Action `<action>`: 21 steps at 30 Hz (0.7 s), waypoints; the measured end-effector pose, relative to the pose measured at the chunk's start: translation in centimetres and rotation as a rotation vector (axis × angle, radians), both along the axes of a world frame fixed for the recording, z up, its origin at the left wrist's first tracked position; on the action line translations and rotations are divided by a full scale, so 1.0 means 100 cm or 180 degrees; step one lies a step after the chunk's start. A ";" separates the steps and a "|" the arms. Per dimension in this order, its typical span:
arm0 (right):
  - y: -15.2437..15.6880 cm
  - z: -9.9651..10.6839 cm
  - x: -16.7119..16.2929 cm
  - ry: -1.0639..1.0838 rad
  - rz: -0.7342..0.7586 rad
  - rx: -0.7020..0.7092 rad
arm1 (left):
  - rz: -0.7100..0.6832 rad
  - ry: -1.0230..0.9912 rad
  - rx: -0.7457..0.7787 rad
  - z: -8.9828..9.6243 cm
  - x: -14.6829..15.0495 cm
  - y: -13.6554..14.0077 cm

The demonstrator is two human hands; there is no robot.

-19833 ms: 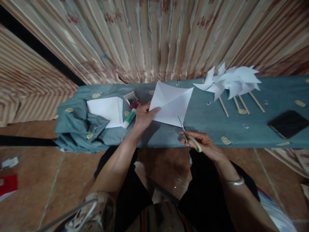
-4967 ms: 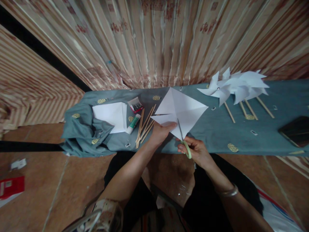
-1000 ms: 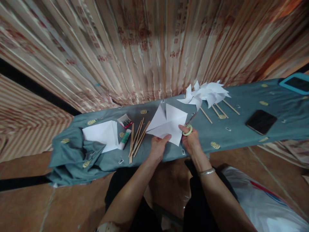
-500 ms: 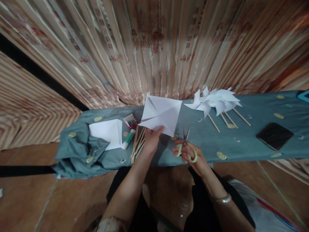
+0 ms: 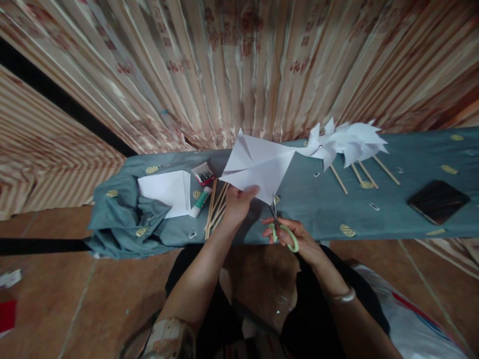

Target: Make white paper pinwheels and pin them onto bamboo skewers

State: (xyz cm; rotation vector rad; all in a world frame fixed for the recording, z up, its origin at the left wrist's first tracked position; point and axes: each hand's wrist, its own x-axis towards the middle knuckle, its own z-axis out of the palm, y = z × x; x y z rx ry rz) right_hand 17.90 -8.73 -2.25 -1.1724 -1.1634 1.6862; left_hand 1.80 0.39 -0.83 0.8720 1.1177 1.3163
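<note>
A square sheet of white paper (image 5: 258,162) is pinched by its near side in my left hand (image 5: 240,204). Creases run across the sheet, and slits show toward its left and upper corners. My right hand (image 5: 290,234) has its fingers through the handles of a pair of scissors with pale green grips (image 5: 289,238). The blades point up at the sheet's near corner, close to or touching its edge; I cannot tell if they bite into it. Beyond the sheet's right corner lie several white paper pinwheels (image 5: 348,142) on wooden sticks.
Left of my hands are wooden sticks (image 5: 215,212), a glue stick (image 5: 200,201), a small box of pins (image 5: 204,174) and a stack of white paper (image 5: 166,192). A dark flat object (image 5: 437,202) lies at the right on the blue-green cloth (image 5: 322,219). A curtain (image 5: 232,75) hangs behind.
My right hand has brought the scissors left and up to the sheet's near corner. The paper has turned slightly in my left hand. The whole view has shifted a little.
</note>
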 end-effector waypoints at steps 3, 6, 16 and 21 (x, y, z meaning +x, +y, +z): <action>0.004 0.000 -0.001 -0.0036 -0.0025 0.0044 | -0.0057 -0.0005 0.0043 0.000 0.003 -0.002; 0.007 -0.001 -0.003 -0.0011 -0.0085 0.0072 | -0.0126 -0.0004 0.0070 0.000 0.004 -0.003; 0.007 0.001 -0.004 -0.0042 -0.0065 -0.0020 | -0.0118 0.0015 0.0121 -0.003 0.003 -0.004; 0.007 0.000 -0.005 -0.0025 -0.0097 -0.0023 | -0.0133 0.0066 0.0156 -0.004 0.003 -0.004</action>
